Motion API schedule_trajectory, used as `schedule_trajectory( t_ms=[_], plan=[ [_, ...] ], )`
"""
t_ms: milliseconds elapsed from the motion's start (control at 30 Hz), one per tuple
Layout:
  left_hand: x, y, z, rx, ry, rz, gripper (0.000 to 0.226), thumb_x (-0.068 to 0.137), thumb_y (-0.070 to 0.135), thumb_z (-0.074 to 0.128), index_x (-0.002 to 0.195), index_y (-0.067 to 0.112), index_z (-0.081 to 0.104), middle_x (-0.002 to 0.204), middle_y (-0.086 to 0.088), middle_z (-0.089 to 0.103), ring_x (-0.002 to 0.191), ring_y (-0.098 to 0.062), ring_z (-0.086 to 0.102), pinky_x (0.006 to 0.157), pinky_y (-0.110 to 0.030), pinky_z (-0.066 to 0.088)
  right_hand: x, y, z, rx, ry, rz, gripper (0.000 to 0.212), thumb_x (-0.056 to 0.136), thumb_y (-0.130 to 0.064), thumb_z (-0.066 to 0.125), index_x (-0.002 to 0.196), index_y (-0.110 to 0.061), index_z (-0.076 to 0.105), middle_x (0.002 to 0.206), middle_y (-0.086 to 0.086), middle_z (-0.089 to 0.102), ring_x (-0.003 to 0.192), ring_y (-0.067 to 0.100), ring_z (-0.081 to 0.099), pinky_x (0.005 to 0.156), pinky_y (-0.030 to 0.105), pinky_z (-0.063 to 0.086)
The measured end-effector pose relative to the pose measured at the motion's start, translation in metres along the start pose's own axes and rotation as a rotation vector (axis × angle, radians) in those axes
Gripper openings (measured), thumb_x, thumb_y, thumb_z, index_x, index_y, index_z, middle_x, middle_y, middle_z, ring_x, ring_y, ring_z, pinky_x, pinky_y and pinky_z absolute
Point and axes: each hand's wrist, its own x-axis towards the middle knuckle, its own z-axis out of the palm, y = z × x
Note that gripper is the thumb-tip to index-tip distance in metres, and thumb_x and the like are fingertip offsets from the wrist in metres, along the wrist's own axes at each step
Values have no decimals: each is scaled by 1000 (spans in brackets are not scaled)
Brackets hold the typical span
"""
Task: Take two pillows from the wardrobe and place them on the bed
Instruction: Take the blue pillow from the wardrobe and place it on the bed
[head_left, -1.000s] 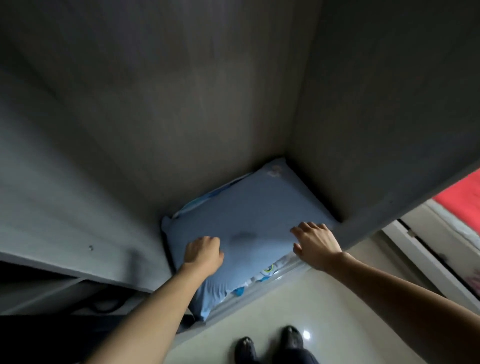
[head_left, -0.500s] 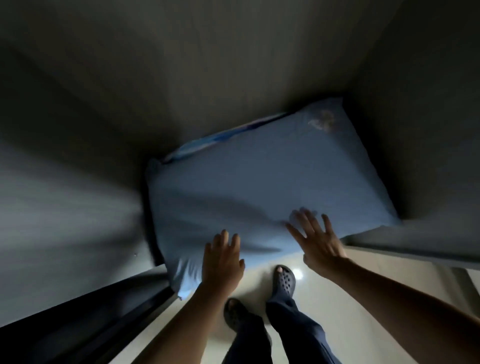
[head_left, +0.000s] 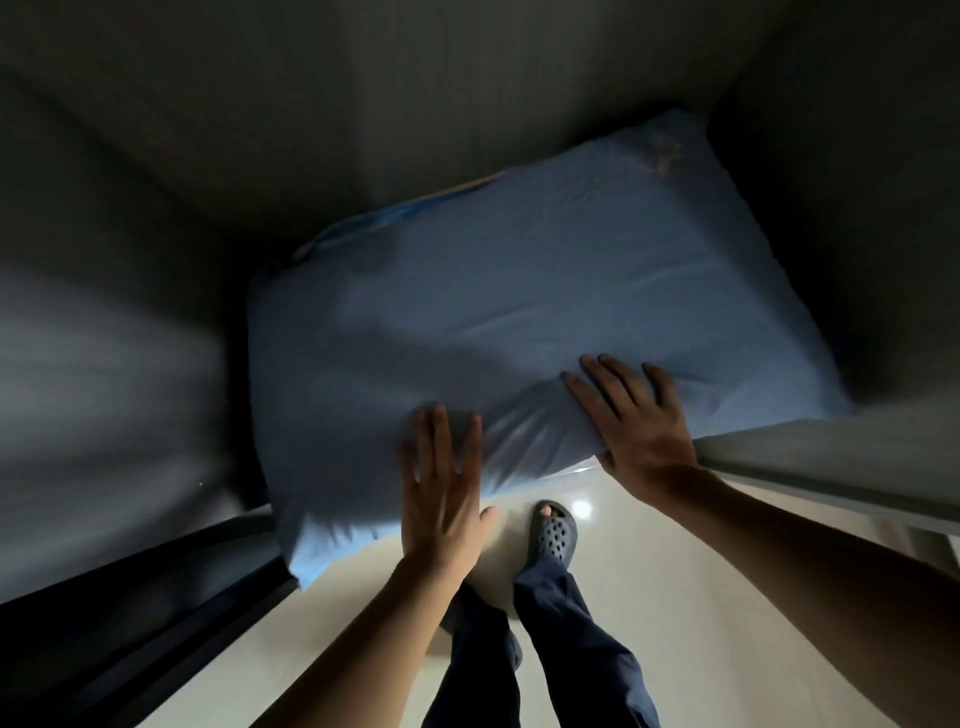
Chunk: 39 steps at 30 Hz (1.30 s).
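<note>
A large blue pillow (head_left: 519, 291) lies on a dark wardrobe shelf, its front left corner hanging out over the floor. A strip of a second, patterned pillow (head_left: 415, 208) shows under its back edge. My left hand (head_left: 441, 488) lies flat on the pillow's front edge with its fingers apart and its thumb off the side. My right hand (head_left: 639, 426) rests on the front edge further right. Its fingers spread over the top, its thumb is hidden, and the cloth creases beside it.
Dark wardrobe walls (head_left: 130, 364) close in on the left, back and right. A pale panel edge (head_left: 831, 467) juts out at the right. Below are a glossy cream floor (head_left: 675, 597) and my legs in dark trousers with a grey clog (head_left: 553, 535).
The view has closed in on the shelf and tilted down. Both hands have slid from above the pillow's front edge onto it, and the pillow sticks out further over the floor.
</note>
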Motion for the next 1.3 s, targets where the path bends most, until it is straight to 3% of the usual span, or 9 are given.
schedule_trajectory(
  t_ms=[100, 200, 367, 567, 800, 933, 1100, 1200, 1300],
  plan=[
    [19, -7, -30, 17, 12, -62, 114, 62, 50, 76, 149, 16, 11, 154, -25, 17, 142, -41, 16, 112, -56, 18, 22, 9, -35, 42, 107, -37, 78, 67, -29, 71, 139, -16, 46, 143, 9, 50, 129, 29, 47, 105, 52, 35],
    [44, -17, -52, 34, 93, -73, 99, 59, 32, 76, 144, 12, 30, 143, -25, 40, 130, -43, 39, 105, -56, 31, 43, 19, -54, 31, 144, -83, 83, 64, -35, 72, 140, -15, 44, 144, 10, 48, 130, 30, 45, 105, 52, 33],
    [71, -36, -77, 67, 128, 18, 79, 52, 11, 72, 127, 6, 48, 111, -20, 59, 98, -38, 56, 84, -46, 48, 60, 31, -59, -55, 17, -77, 97, 59, -48, 74, 144, -22, 37, 147, 15, 43, 132, 35, 41, 106, 57, 30],
    [74, -39, -133, 0, 125, 25, 57, 65, 13, 75, 118, 4, 54, 111, -19, 61, 102, -37, 57, 88, -44, 45, 88, 33, -111, 20, 56, -91, 76, 56, -31, 81, 127, -14, 58, 123, 10, 64, 110, 30, 61, 88, 39, 49],
    [56, -38, -258, 99, 373, 77, 41, 44, 3, 78, 80, 7, 59, 72, -17, 65, 63, -35, 64, 51, -34, 52, 106, 37, -233, -5, 284, -90, 42, 67, -10, 76, 108, -6, 67, 97, 16, 72, 79, 33, 67, 68, 37, 54],
    [20, -38, -301, 156, 453, 148, 28, 52, 1, 68, 75, 9, 54, 67, -16, 62, 62, -36, 63, 52, -35, 52, 76, 27, -281, -25, 289, -59, 37, 70, -11, 72, 107, -6, 66, 92, 17, 71, 79, 34, 67, 67, 39, 55],
    [-36, -42, -322, 150, 487, 226, 21, 58, 1, 66, 74, 10, 56, 69, -16, 64, 63, -36, 65, 51, -37, 53, 15, -7, -312, -19, 277, 21, 38, 82, -15, 61, 120, -8, 60, 107, 17, 68, 94, 35, 64, 80, 43, 53],
    [-78, -46, -328, 164, 479, 293, 14, 65, 11, 46, 74, 12, 56, 69, -13, 64, 65, -34, 65, 53, -36, 52, -30, -39, -322, 1, 263, 96, 37, 86, -19, 57, 122, -10, 58, 110, 15, 65, 99, 34, 62, 83, 42, 50],
    [-110, -45, -330, 200, 424, 351, 21, 62, 3, 57, 81, 11, 60, 75, -14, 65, 70, -35, 65, 61, -39, 55, -77, -67, -330, -5, 245, 187, 29, 82, -20, 62, 109, -10, 64, 96, 13, 68, 88, 33, 65, 74, 40, 52]
  ],
)
